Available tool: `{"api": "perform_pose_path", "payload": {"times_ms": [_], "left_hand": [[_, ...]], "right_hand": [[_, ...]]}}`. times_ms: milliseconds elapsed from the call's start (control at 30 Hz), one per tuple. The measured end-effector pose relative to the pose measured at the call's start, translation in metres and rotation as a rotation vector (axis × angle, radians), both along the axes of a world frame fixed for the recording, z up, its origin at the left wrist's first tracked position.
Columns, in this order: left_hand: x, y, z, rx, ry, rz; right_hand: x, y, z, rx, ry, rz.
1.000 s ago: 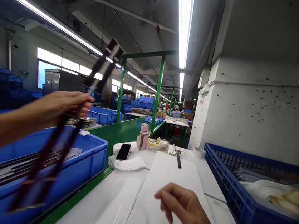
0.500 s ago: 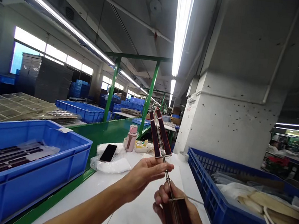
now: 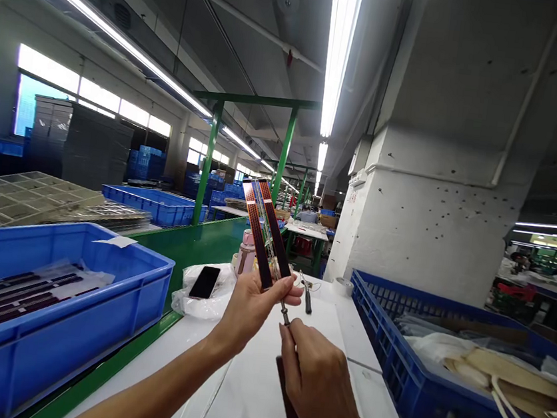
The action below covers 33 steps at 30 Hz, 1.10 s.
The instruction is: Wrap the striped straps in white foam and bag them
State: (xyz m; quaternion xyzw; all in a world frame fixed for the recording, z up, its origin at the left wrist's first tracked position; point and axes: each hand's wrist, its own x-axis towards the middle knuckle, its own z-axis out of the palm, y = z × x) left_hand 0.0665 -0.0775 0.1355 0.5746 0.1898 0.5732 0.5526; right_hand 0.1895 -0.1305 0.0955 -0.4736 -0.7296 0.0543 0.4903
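Strip (image 3: 276,239) swung left, right hand (image 3: 321,368) rolled over

Since half a second ago, I see the strip's upper end has moved left and its dark faces now catch orange and blue light. The right hand has turned so that its back faces my camera, and a black-handled tool (image 3: 307,301), hidden then by the strip, has come into sight.

The strip is in the air over the bench (image 3: 247,393), leaning up and to the left, with both hands on it. I have the left hand (image 3: 258,300) closed around it at the base of the upper pair of bars, thumb across the near side. The right hand is pinched tight on the thin metal rod just below; its far fingers are hidden from me. A lower bar shows beneath that hand and runs out of view.

Behind the strip I make out a pink bottle (image 3: 247,252), partly covered by it. A phone (image 3: 204,282) lies on a clear plastic bag (image 3: 186,300), left of the bottle. The tool lies on the bench right of the left hand, near a tape roll (image 3: 343,286). On my left, a blue bin (image 3: 83,338) holds more dark strips (image 3: 11,303); on my right stands a blue crate (image 3: 403,377) of bags.
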Motion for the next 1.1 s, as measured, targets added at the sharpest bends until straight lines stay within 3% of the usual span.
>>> {"api": "perform_pose_path", "payload": {"times_ms": [33,100,267,400,500,600,667,867,1100], "left_hand": [[-0.002,0.001,0.002,0.009,0.025,-0.018],[-0.007,0.001,0.008,-0.008,0.043,-0.108],[-0.019,-0.006,0.037,-0.022,0.011,-0.286],[-0.024,-0.009,0.054,0.075,0.020,-0.251],[-0.025,-0.006,0.060,0.147,0.065,-0.124],[-0.027,-0.002,0.065,0.204,0.112,-0.031],[-0.028,-0.001,0.068,0.218,0.130,-0.039],[-0.031,-0.002,0.072,0.205,0.148,-0.186],[-0.031,0.004,0.065,0.192,0.170,-0.153]], "right_hand": [[0.001,0.000,0.003,0.050,-0.118,-0.059],[0.001,-0.001,0.014,0.007,-0.131,0.006],[0.004,-0.005,0.048,-0.433,0.262,0.618],[0.003,-0.001,0.060,-0.474,0.364,0.789],[-0.002,0.004,0.065,-0.439,0.369,0.739],[-0.006,0.009,0.071,-0.356,0.284,0.519],[-0.006,0.011,0.075,-0.319,0.235,0.425],[-0.001,0.009,0.081,-0.394,0.301,0.632],[-0.008,0.018,0.069,-0.253,0.290,0.395]]}}
